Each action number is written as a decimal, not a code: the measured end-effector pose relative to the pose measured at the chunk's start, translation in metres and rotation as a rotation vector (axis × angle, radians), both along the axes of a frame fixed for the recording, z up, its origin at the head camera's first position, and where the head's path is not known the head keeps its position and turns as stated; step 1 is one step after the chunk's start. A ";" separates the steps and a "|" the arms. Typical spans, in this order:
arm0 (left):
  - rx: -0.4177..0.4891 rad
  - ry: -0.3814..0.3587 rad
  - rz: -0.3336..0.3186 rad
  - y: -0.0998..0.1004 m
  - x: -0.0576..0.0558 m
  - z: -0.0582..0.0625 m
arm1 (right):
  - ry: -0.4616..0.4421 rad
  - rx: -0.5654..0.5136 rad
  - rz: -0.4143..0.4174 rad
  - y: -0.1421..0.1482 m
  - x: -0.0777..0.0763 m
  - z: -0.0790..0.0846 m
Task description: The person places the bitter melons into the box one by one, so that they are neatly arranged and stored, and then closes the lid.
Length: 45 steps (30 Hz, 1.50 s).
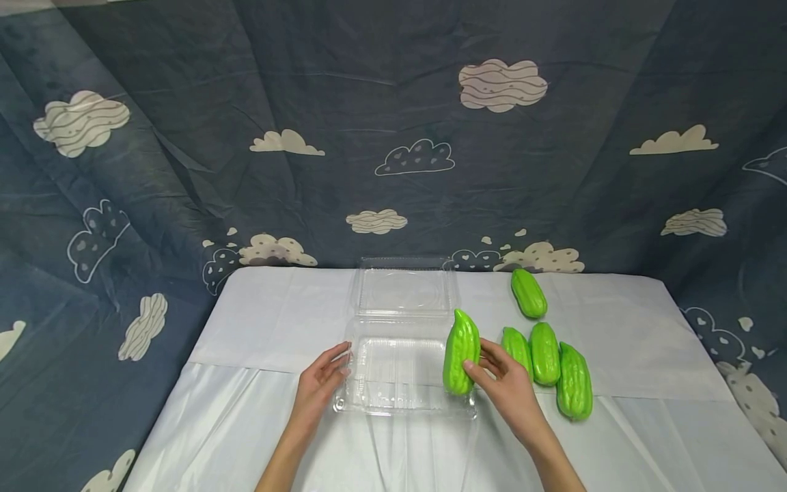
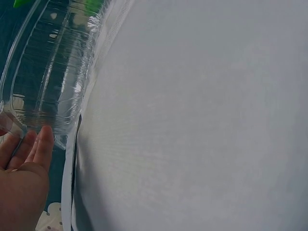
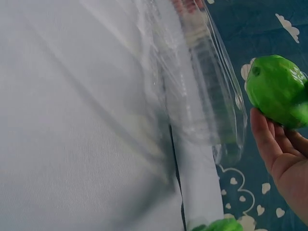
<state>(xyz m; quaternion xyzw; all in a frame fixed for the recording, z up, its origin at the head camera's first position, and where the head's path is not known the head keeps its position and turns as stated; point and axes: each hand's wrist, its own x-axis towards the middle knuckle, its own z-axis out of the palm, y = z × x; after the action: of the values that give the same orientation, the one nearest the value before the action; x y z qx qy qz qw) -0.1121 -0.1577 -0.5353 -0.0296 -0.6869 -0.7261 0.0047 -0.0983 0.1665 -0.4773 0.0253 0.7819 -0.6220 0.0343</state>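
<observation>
A clear plastic clamshell container (image 1: 406, 408) lies on the white cloth with its lid (image 1: 406, 311) folded back. At the container's left edge, my left hand (image 1: 321, 383) touches the side with fairly straight fingers, its fingertips (image 2: 45, 137) against the plastic in the left wrist view. My right hand (image 1: 507, 386) pinches a bright green bitter melon (image 1: 461, 352), pointed end up, over the right part of the container. In the right wrist view, the melon (image 3: 274, 89) is seen from its blunt end, above the container's rim.
To the right, several more green bitter melons lie on the cloth: one at the back (image 1: 529, 294), one partly behind my right hand (image 1: 516, 347), others beside it (image 1: 544, 354) (image 1: 574, 383). A dark cloud-patterned curtain (image 1: 350, 184) hangs behind the white-covered table (image 1: 645, 342).
</observation>
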 end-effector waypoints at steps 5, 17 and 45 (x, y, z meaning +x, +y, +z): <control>0.006 -0.010 0.002 0.000 0.001 0.000 | 0.004 -0.057 0.016 -0.009 0.000 -0.001; 0.017 -0.029 0.001 0.000 0.002 0.000 | 0.029 -0.136 0.030 -0.032 0.005 -0.007; 0.016 0.001 0.002 0.000 0.002 0.000 | 0.099 -0.272 0.106 -0.075 0.005 -0.014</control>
<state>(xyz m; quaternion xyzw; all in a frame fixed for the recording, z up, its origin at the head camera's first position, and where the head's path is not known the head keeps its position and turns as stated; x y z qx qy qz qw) -0.1104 -0.1579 -0.5355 -0.0292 -0.6812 -0.7315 0.0060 -0.0935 0.0916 -0.4912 -0.0516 0.6915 -0.7198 0.0316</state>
